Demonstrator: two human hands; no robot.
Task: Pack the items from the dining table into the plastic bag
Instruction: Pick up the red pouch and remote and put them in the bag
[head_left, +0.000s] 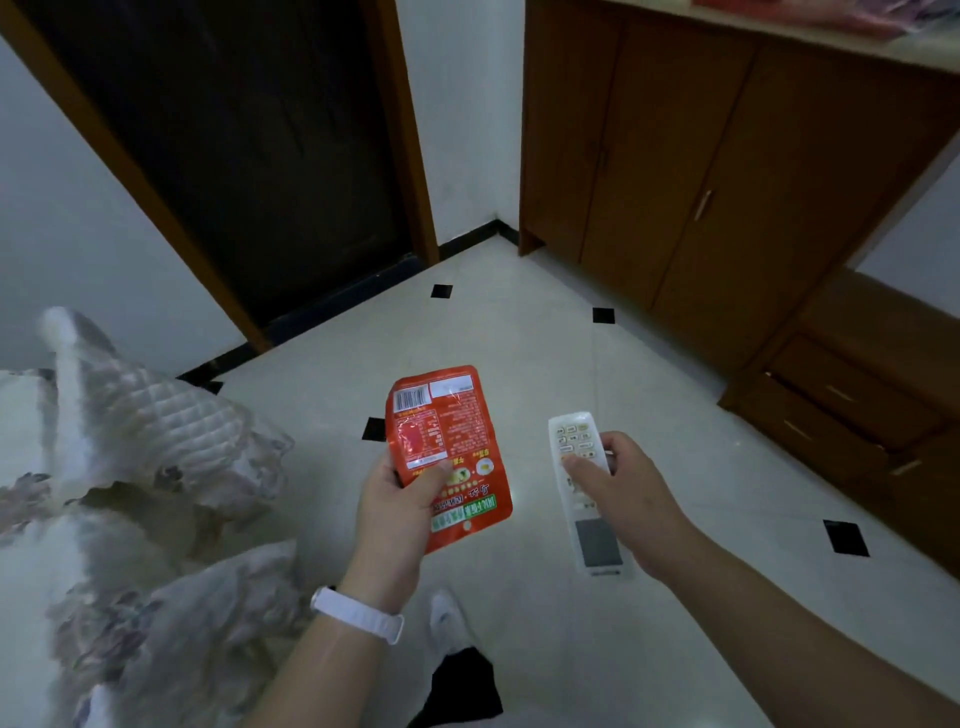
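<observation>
Orange-red snack packet (450, 453) sits in my left hand (396, 512), thumb pressed across its printed face and fingers curled behind, so the grip is closed on its lower left edge. Its back is toward me and upside down: a barcode at the top left, a white blank panel beside it, a nutrition table below, and green and white bands of Chinese characters near the bottom that I cannot read at this blur. My right hand (621, 480) is wrapped around a white remote control (587, 491) in a clear sleeve, thumb resting on the yellowish buttons, the dark display end pointing back toward me. Both are held over the pale tiled floor (545, 338) with its small black diamond insets, well apart from each other. A white wristband (358, 613) circles my left wrist. At my left lies a quilted, flower-patterned cover (145, 467). Ahead stands a dark doorway (249, 145), and to the right a brown wooden cabinet (727, 156) with lower drawers (852, 405). My white shoe (447, 618) shows below.
</observation>
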